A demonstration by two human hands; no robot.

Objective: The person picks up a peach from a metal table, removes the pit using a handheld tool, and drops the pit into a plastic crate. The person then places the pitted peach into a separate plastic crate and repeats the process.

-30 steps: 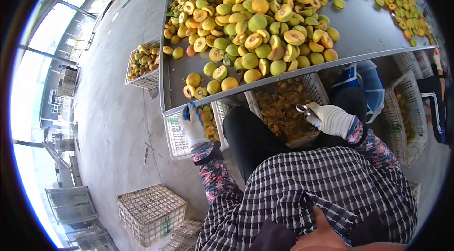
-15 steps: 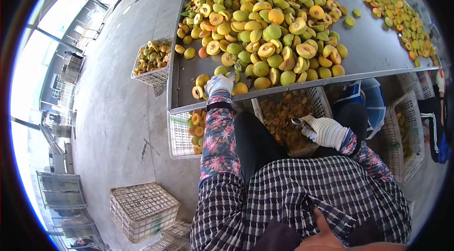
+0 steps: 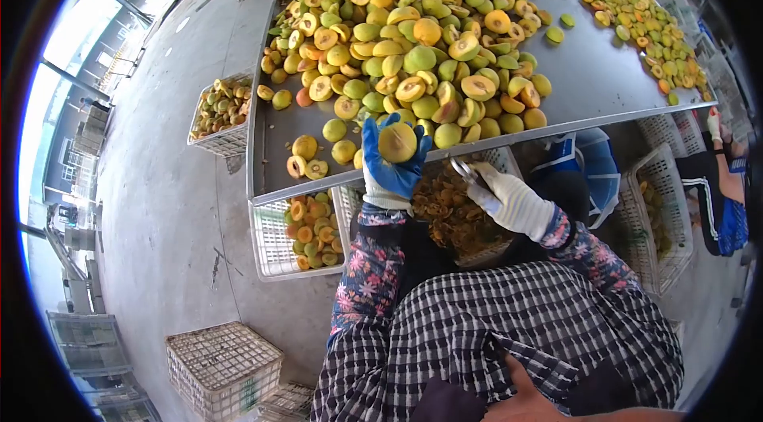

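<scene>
My left hand (image 3: 389, 178), in a white glove with a blue palm, is turned palm up at the table's front edge. Its fingers curl around a yellow peach half (image 3: 396, 144), cut face up. In my right hand (image 3: 515, 204), gloved in striped white, is a small metal tool (image 3: 467, 172) with a curved, loop-like end, pointing toward the peach half but apart from it. Beyond my hands lies a large heap of peach halves (image 3: 421, 56) on the metal table (image 3: 584, 76). A few loose halves (image 3: 304, 147) sit left of my left hand.
Below the table edge, a crate (image 3: 509, 160) holds brownish scraps. Another crate (image 3: 274, 251) of peach halves stands left of it. More fruit fills a crate (image 3: 226, 136) on the floor. Stacked crates (image 3: 225, 354) stand lower left. Another person's arm (image 3: 727, 176) shows at right.
My left hand has lifted from the tabletop, turned palm up and come toward me with a peach half. My right hand has risen leftward with the tool. The view has shifted slightly.
</scene>
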